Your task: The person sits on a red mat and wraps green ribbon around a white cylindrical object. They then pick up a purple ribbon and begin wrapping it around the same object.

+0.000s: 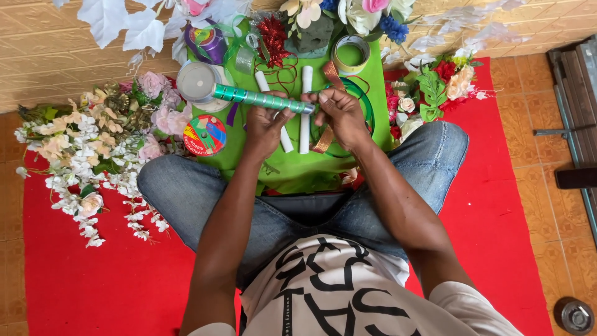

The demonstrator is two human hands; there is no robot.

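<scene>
you sit on the red mat (pixel 497 249) at the green board (pixel 292 168). two white tubes (pixel 305 112) there are still bare. your left hand (pixel 264 124) and right hand (pixel 339 112) clamp the almost fully green-wrapped stick (pixel 261 99) above the board.

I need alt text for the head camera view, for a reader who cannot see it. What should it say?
Seen from above, a seated person's left hand and right hand hold a stick wrapped in shiny green ribbon over a green cloth. Two white sticks, ribbon spools and artificial flowers lie around, on a red mat.
</scene>
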